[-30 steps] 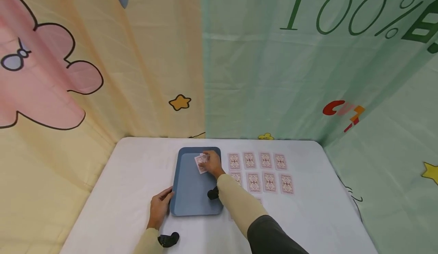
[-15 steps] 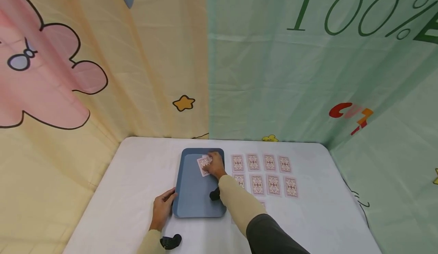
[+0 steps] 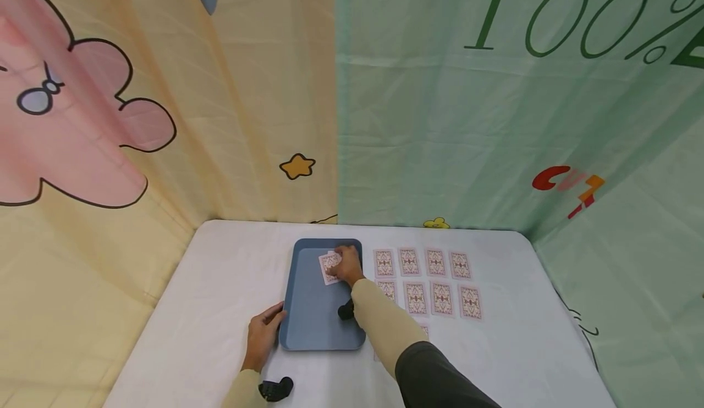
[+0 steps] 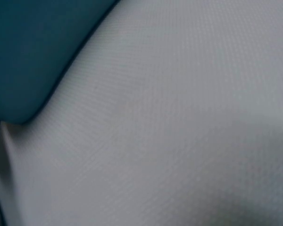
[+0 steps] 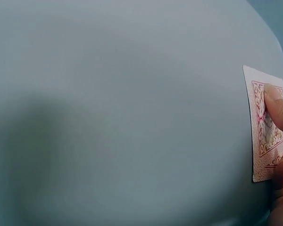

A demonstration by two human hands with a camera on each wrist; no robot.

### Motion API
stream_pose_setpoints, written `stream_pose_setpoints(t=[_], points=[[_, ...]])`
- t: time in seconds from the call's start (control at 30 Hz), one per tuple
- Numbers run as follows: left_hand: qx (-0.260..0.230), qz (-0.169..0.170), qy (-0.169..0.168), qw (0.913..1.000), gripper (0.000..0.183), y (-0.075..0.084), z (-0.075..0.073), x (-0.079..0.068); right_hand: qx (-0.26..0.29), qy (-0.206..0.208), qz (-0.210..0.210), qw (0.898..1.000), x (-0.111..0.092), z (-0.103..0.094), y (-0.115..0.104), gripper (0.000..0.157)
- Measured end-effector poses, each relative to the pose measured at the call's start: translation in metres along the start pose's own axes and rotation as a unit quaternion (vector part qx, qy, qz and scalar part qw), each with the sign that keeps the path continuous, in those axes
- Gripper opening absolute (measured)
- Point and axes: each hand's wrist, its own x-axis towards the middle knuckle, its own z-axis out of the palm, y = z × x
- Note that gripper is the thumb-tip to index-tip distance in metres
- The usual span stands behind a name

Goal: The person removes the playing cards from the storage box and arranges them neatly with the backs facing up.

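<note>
My right hand (image 3: 348,265) is over the far part of a blue-grey tray (image 3: 313,322), pinching a playing card (image 3: 329,266) face down. The card's back has a red ornate pattern, and a pale corner sticks out behind it, perhaps of another card. In the right wrist view, the thumb (image 5: 278,110) lies on the card's back, close to the tray wall, with curled fingers beside its lower edge. My left hand (image 3: 261,336) holds the tray's left rim with thumb and fingertips. The left wrist view shows the tray edge (image 4: 37,56) but no fingers.
Right of the tray, several face-down playing cards (image 3: 416,298) lie in rows on the white table (image 3: 522,347); my right forearm covers some. A patterned curtain (image 3: 440,121) rises behind the table. Black wrist devices (image 3: 276,389) sit at both wrists.
The view has shifted slightly, so the whole scene sits a bit further right. The right hand still pinches the card over the tray; the left hand stays at the rim.
</note>
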Motion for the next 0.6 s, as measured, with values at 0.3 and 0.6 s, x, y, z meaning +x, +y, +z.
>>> stream_pose_setpoints(t=[0.3,0.6], points=[[-0.003,-0.004,-0.006,1.0,0.034,-0.0013,0.0,0.0006,-0.014,0.007,-0.004,1.0,0.0009,0.0021,0.0017,0.055],[-0.011,-0.011,-0.013,0.9998,0.036,0.0013,-0.0005,-0.0015,-0.005,0.016,-0.008,1.0,-0.0013,0.0032,0.0031,0.053]])
